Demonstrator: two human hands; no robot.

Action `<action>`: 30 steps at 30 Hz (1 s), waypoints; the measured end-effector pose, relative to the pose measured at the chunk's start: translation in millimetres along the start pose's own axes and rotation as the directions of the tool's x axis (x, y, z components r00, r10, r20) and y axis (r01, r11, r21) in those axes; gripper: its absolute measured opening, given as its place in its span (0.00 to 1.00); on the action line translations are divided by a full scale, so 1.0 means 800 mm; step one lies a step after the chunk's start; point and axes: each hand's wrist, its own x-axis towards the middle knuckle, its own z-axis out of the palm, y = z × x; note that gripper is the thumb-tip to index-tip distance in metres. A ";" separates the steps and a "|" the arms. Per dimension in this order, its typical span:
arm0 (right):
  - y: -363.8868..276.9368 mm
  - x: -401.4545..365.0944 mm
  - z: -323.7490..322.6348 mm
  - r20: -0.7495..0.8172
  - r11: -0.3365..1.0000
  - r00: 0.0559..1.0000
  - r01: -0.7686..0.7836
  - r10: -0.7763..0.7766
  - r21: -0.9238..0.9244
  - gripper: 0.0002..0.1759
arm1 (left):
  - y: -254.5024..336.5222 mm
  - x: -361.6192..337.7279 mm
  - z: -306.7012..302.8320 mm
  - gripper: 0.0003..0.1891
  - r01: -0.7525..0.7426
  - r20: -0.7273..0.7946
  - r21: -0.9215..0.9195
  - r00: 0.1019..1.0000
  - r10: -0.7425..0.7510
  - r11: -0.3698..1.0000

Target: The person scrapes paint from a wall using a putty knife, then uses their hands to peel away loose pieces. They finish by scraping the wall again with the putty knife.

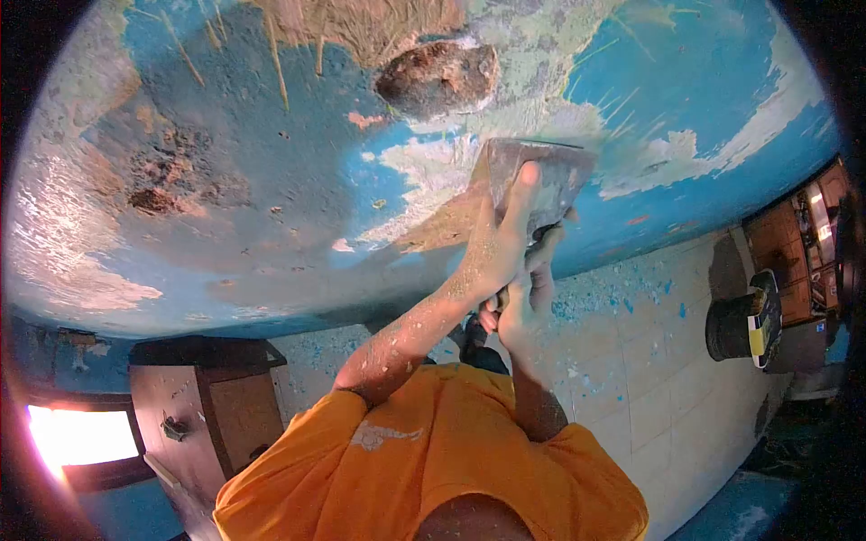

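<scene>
A wide-bladed scraper (561, 176) lies against the wall (298, 180), whose blue paint is worn away in large patches. My left hand (499, 252) grips the scraper, with one finger stretched along its grey blade. Below it, my right hand (530, 293) is wrapped around the lower end, where the handle is mostly hidden by the fingers. Pale flakes and dust cover my left forearm. Above the blade, a rough brown hole (437, 79) breaks the surface, and bare plaster shows beside the blade's left edge.
Blue paint flakes (586, 311) are scattered over the pale tiled floor (649, 379). To the right stands a black bucket (729, 329) with a yellow and black item at its rim. A wooden cabinet (244, 410) is at lower left, near a bright window (81, 437).
</scene>
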 end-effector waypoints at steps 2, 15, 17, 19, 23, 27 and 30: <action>0.024 0.000 -0.008 0.016 0.997 0.999 -0.032 0.033 -0.069 0.28 | -0.021 0.002 -0.015 0.26 0.131 0.060 -0.013 0.990 -0.130 0.991; -0.008 -0.012 -0.014 -0.117 0.991 0.984 -0.136 0.137 0.016 0.16 | -0.030 -0.003 0.006 0.27 0.239 0.098 -0.215 0.970 -0.222 0.947; -0.021 -0.008 -0.034 -0.089 0.981 0.981 -0.180 0.173 -0.076 0.15 | -0.030 -0.002 0.028 0.28 0.209 0.030 -0.289 0.977 -0.210 0.934; -0.007 -0.006 -0.047 -0.058 0.985 0.989 -0.138 0.132 -0.099 0.14 | -0.026 -0.004 0.039 0.28 0.114 -0.041 -0.345 0.990 -0.136 0.932; 0.016 -0.001 -0.032 0.003 0.985 0.998 0.070 -0.070 -0.158 0.13 | -0.038 -0.008 0.002 0.29 0.172 -0.014 -0.285 0.983 -0.183 0.943; -0.014 -0.001 -0.005 0.133 0.966 0.983 -0.093 0.128 -0.243 0.13 | 0.002 -0.024 -0.014 0.31 0.080 -0.072 -0.299 0.992 -0.106 0.951; -0.015 0.003 0.003 0.150 0.982 0.971 -0.179 0.187 -0.063 0.17 | 0.015 -0.026 -0.005 0.32 0.066 -0.173 -0.296 0.977 -0.121 0.953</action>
